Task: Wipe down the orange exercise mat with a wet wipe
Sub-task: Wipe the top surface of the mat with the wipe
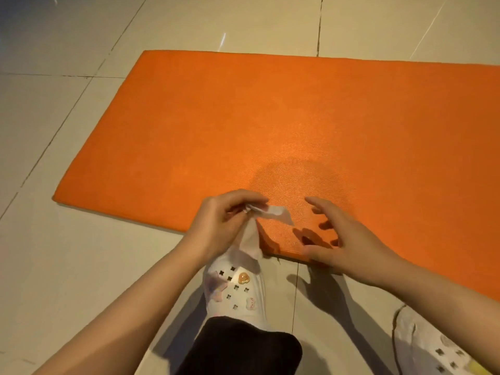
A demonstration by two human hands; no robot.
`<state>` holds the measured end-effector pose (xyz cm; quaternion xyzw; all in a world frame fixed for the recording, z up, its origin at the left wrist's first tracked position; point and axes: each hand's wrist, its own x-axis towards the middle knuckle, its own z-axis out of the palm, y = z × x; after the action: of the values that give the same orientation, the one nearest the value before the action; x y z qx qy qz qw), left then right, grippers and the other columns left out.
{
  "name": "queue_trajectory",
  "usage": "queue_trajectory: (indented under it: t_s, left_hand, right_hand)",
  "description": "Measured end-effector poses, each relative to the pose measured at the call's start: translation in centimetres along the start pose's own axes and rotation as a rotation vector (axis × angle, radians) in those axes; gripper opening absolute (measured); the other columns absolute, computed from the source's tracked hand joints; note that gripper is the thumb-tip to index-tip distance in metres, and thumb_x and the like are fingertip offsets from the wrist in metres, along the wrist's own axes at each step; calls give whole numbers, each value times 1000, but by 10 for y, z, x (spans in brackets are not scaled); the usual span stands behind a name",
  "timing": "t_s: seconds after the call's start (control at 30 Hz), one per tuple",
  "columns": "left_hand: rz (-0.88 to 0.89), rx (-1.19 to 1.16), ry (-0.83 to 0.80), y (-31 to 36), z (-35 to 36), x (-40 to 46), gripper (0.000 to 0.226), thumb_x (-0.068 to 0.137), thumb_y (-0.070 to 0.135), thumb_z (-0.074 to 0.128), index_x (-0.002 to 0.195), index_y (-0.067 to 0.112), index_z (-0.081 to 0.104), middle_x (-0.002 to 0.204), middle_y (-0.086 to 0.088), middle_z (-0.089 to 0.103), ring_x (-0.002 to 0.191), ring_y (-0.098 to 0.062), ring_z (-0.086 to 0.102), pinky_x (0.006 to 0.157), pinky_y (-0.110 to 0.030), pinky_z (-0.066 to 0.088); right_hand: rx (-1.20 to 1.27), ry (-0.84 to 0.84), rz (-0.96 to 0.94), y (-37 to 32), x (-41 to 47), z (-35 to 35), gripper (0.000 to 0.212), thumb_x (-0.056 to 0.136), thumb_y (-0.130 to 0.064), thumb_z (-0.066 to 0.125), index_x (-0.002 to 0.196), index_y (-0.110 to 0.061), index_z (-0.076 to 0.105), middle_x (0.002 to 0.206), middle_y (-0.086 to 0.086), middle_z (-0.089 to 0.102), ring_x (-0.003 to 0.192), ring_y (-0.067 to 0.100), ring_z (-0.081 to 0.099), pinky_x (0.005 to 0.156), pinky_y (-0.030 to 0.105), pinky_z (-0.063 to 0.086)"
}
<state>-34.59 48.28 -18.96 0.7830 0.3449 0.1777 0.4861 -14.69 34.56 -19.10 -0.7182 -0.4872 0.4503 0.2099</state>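
Note:
The orange exercise mat lies flat on the tiled floor, running off the right edge of the view. A darker patch shows on it near its front edge. My left hand pinches a white wet wipe that hangs crumpled over the mat's near edge. My right hand hovers just to the right of the wipe, fingers spread and relaxed, holding nothing, over the mat's front edge.
My feet in white clogs with charms, the left clog and the right clog, stand on the beige floor tiles in front of the mat. A dark trouser leg covers my left ankle.

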Motion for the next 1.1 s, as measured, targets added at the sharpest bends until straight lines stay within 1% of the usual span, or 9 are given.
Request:
queue_trajectory:
  t_s: [0.07, 0.13, 0.33, 0.53, 0.63, 0.73, 0.83, 0.9, 1.1]
  left_hand:
    - [30, -118, -91, 20, 23, 9, 37, 90, 2, 58, 99, 37, 67, 97, 26, 71, 99, 2, 65, 86, -20, 51]
    - [3, -239, -87, 28, 37, 15, 31, 89, 9, 57, 99, 36, 69, 97, 23, 71, 89, -2, 65, 77, -21, 51]
    - [-205, -436, -88, 0, 46, 10, 27, 84, 18, 58, 105, 32, 69, 101, 14, 70, 90, -8, 64, 73, -24, 51]
    - [-328, -342, -131, -28, 49, -1, 35, 92, 7, 63, 100, 40, 71, 97, 3, 64, 85, -7, 59, 71, -19, 48]
    - [-259, -148, -178, -29, 55, 6, 44, 97, 5, 59, 104, 48, 68, 104, 7, 64, 81, -13, 60, 75, -25, 49]
    - [-142, 117, -91, -29, 60, 18, 37, 98, 6, 54, 119, 36, 60, 112, 10, 63, 93, -5, 59, 85, -20, 47]
    - [-101, 263, -33, -37, 62, 22, 38, 100, 1, 45, 129, 19, 60, 121, 4, 57, 102, 4, 55, 86, -13, 40]
    - [-97, 387, -103, -51, 64, 13, 40, 99, 0, 40, 129, 15, 62, 128, -1, 57, 116, -11, 53, 93, -20, 36]
    - [139, 857, -206, -87, 72, -36, 38, 90, 29, 43, 118, 17, 66, 123, -6, 63, 121, -27, 54, 105, -49, 32]
  right_hand:
    - [203, -15, -24, -6, 3, -13, 58, 82, -34, 75, 125, -56, 44, 136, -21, 44, 123, 8, 47, 101, 37, 44]
    - [357, 15, -16, -10, 7, -20, 24, 82, -28, 75, 104, -36, 70, 112, -10, 66, 106, 15, 61, 95, 45, 49]
    - [537, 128, 110, 0, 18, -13, 10, 93, -9, 63, 94, 0, 66, 84, 19, 61, 73, 29, 57, 66, 41, 44]
    - [442, 114, 174, 21, 16, 11, 21, 96, -12, 58, 105, -24, 72, 102, -3, 69, 96, 16, 64, 78, 29, 48]
    - [277, 200, 247, 34, 19, 1, 24, 92, -5, 52, 82, -23, 65, 90, -1, 65, 83, 20, 60, 68, 33, 45]
    - [115, 259, 298, 50, 24, -10, 19, 92, -5, 46, 87, -19, 59, 83, 3, 61, 68, 22, 53, 54, 32, 37]
    - [9, 333, 383, 72, 24, -16, 23, 97, -22, 52, 120, -17, 53, 113, 6, 55, 89, 22, 51, 67, 33, 37]
    - [-24, 364, 434, 83, 21, -17, 40, 99, -28, 53, 136, -15, 44, 133, 9, 45, 105, 22, 51, 74, 32, 38]
    - [-367, 406, 257, 88, 20, 3, 38, 97, -24, 53, 134, -16, 48, 140, 7, 39, 125, 31, 42, 90, 42, 43]
